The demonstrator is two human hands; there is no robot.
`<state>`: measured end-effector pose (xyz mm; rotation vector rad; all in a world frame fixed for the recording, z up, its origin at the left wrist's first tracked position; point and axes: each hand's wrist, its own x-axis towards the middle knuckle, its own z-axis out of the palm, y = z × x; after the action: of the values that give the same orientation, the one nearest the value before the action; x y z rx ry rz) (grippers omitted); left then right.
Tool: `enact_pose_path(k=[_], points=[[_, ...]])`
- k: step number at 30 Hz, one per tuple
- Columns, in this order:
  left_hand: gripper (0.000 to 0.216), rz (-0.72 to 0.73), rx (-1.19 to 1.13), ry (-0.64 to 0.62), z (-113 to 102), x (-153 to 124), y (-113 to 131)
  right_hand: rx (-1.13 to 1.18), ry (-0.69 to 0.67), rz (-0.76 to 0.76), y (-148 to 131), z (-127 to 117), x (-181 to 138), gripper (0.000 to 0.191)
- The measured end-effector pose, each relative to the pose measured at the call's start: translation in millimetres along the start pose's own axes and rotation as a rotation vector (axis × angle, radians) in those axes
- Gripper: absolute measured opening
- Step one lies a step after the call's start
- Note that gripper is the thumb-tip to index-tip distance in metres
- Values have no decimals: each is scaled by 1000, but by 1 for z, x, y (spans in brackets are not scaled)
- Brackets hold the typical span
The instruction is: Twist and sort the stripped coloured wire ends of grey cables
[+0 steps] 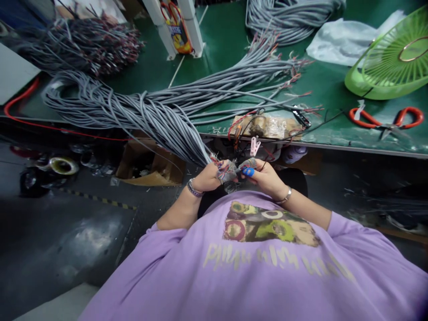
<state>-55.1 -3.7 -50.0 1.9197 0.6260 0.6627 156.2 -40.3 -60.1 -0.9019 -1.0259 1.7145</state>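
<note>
A thick bundle of grey cables point(160, 122) drapes from the bench down to my left hand point(210, 176), which is closed around its end. Thin coloured wires stick out between those fingers. Close beside it, my right hand point(264, 176) is closed too, its fingers pinching at the wire ends; blue covers the thumb tip. What exactly the right fingers grip is too small to make out. Just above the hands are a pink clip point(255, 146) and a taped brown board point(270, 127) on the bench edge.
Red-handled scissors point(384, 120) and a green fan point(394, 62) occupy the right of the green bench point(220, 51). More cable bundles point(96, 44) lie at the back left, and a cable coil point(294, 18) at the back. A cardboard box point(150, 165) stands below.
</note>
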Motion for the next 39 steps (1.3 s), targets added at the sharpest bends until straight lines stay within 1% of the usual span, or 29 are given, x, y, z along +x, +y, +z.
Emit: enact_pose_path(k=[3,5,7,9,11,14,16,18,19,20,21,23,25,27,29,32,33,35,37,38,39], points=[[39,-12,0,-40,-2,2,-2,152,-109,153,-2,-3,3,47],[43,-37,-21,-65,-2,4,-2,190,-170,234,-3,-6,5,49],[46,-63,-41,-74,-2,6,-3,130,-207,300,-6,-10,6,49],[47,-65,-39,-85,-2,7,-5,-6,-200,333,-8,-11,7,46],[49,-28,-13,-93,-4,6,-8,-127,-142,292,-10,-12,6,44],[50,80,51,-71,-6,2,-14,-231,23,138,-11,-19,3,45],[48,147,58,-5,-5,-3,-17,-273,169,22,-10,-29,-5,45],[45,167,49,82,-2,-7,-18,-289,288,-86,-9,-40,-16,45],[45,161,53,120,0,-8,-19,-288,316,-131,-10,-44,-23,44],[44,154,63,154,2,-8,-19,-295,314,-169,-11,-47,-30,43],[44,148,79,175,3,-8,-19,-310,288,-202,-12,-47,-36,41],[45,148,103,182,6,-6,-18,-367,184,-277,-16,-40,-43,34],[46,145,103,171,6,-2,-18,-479,45,-366,-19,-30,-42,28],[48,118,100,171,6,-1,-17,-640,-74,-460,-19,-20,-34,30],[49,88,105,173,4,-1,-15,-793,-135,-540,-16,-14,-23,30],[47,87,102,125,0,-3,-13,-892,-169,-591,-12,-13,-11,17],[47,95,100,87,-2,-4,-12,-881,-191,-585,-13,-14,-9,15],[47,109,105,4,-7,-3,-11,-791,-270,-534,-15,-17,-6,20],[49,118,111,-55,-10,-1,-10,-628,-352,-399,-18,-21,-6,31],[51,127,103,-76,-11,0,-9,-535,-359,-308,-18,-24,-5,36],[52,135,88,-89,-12,0,-8,-441,-325,-216,-18,-27,-5,40]])
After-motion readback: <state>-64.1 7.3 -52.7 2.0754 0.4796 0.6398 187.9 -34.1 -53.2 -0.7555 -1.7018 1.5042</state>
